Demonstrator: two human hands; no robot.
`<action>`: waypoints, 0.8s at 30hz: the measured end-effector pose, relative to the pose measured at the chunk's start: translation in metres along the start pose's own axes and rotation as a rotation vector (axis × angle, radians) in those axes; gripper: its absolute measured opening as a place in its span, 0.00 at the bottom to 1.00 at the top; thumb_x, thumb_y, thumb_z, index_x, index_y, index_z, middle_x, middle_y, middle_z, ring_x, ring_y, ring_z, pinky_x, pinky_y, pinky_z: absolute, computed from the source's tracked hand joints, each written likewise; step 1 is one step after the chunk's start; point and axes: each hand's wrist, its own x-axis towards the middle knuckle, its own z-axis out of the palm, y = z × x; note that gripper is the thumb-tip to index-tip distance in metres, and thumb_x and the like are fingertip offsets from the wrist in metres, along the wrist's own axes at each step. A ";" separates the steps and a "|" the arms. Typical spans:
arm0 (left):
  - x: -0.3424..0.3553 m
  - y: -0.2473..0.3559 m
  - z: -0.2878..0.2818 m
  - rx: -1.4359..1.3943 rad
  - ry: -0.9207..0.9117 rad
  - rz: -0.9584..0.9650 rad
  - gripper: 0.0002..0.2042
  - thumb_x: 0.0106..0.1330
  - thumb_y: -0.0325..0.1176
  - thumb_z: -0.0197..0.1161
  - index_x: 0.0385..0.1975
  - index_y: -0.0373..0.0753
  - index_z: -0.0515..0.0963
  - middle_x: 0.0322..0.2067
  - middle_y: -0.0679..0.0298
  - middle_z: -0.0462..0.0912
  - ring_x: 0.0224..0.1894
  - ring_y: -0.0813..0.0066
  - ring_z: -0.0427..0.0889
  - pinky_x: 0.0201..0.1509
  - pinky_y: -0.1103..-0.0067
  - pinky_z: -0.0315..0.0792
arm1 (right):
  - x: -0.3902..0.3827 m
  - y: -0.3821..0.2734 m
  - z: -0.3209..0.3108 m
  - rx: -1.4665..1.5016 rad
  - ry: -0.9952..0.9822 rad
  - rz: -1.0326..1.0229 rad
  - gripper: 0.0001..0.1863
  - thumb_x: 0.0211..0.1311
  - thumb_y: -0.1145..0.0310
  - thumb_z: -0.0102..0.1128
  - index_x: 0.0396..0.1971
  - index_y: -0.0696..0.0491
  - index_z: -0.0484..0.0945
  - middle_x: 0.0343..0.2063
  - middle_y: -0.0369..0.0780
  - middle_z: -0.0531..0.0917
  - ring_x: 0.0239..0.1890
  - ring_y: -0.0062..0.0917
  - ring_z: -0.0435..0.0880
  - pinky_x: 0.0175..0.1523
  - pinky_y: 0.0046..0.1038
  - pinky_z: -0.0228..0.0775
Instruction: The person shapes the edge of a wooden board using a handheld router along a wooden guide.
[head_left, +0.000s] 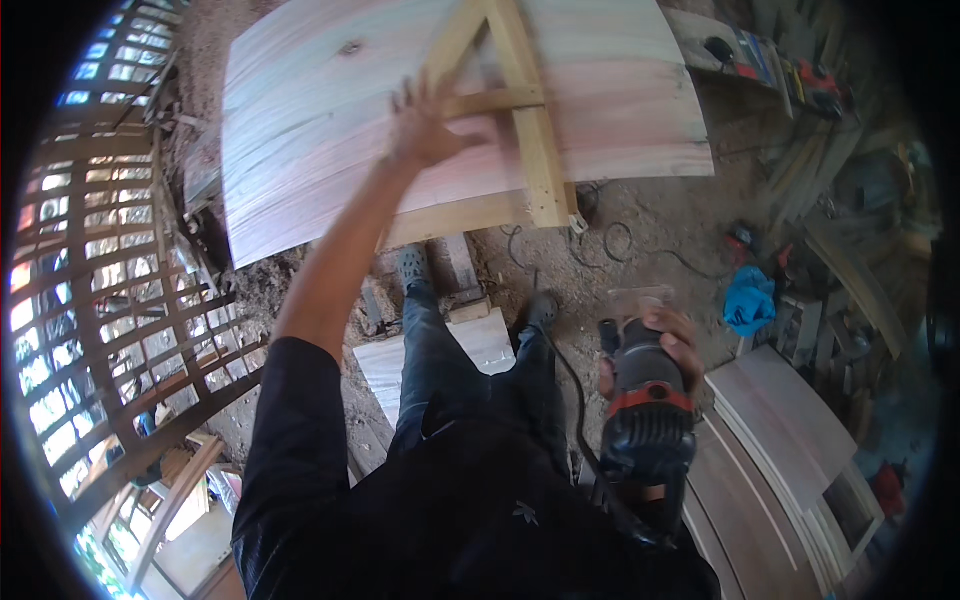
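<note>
My left hand point(430, 130) is stretched forward with fingers apart, slightly blurred, over a large pale plywood sheet point(290, 110) and beside an A-shaped frame of light wooden battens point(540, 170) lying on it; whether it touches them I cannot tell. My right hand point(660, 350) grips a black and orange corded power tool point(645, 440) with a metal base plate, low at my right side, off the sheet, its black cord running past my leg.
A slatted wooden wall point(100, 300) is at left. At right lie stacked boards point(780, 420), a blue bag point(750, 305) and assorted tools point(820, 90). Cords point(620, 240) loop on the dusty floor. A smaller board point(372, 365) lies under my legs.
</note>
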 end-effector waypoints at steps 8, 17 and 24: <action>0.027 -0.051 0.054 -0.037 0.046 0.041 0.59 0.52 0.83 0.65 0.81 0.52 0.60 0.80 0.45 0.58 0.81 0.44 0.57 0.81 0.44 0.55 | -0.002 0.033 0.038 0.008 -0.136 0.091 0.41 0.52 0.68 0.81 0.66 0.45 0.67 0.51 0.47 0.83 0.55 0.42 0.85 0.61 0.47 0.77; 0.026 -0.048 0.058 0.055 0.083 -0.007 0.58 0.47 0.83 0.68 0.78 0.55 0.67 0.75 0.52 0.69 0.79 0.50 0.64 0.82 0.45 0.56 | 0.013 0.120 0.064 -0.047 -0.139 0.190 0.41 0.56 0.68 0.79 0.67 0.50 0.63 0.54 0.47 0.81 0.59 0.36 0.84 0.66 0.38 0.76; 0.027 -0.034 0.032 -0.037 -0.037 -0.063 0.54 0.56 0.66 0.76 0.79 0.40 0.63 0.76 0.42 0.65 0.81 0.43 0.59 0.83 0.48 0.53 | 0.021 0.168 0.082 -0.276 -0.361 -0.040 0.38 0.58 0.67 0.75 0.67 0.41 0.66 0.55 0.42 0.81 0.59 0.34 0.84 0.64 0.36 0.80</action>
